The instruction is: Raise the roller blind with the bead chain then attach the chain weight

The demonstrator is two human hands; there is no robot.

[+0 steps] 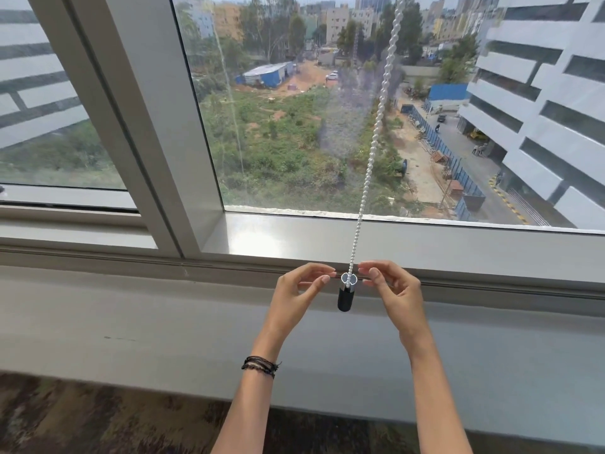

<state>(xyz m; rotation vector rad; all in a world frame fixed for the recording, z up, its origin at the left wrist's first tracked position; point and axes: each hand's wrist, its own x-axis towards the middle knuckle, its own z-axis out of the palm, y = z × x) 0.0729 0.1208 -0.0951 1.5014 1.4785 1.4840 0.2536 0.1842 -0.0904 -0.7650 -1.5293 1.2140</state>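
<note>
A white bead chain hangs slantwise from the top of the view down to the window sill. At its lower end hangs the chain weight, a black cylinder with a silver top that the beads enter. My left hand is just left of the weight, fingers apart and curled, fingertips close to the silver top. My right hand is just right of it, fingers also apart, tips near the chain's end. Neither hand clearly grips the weight. The roller blind itself is out of view.
A grey window frame upright stands left of the chain, and the grey sill runs across below the glass. Below the sill is a pale wall ledge, then patterned carpet. Black bracelets are on my left wrist.
</note>
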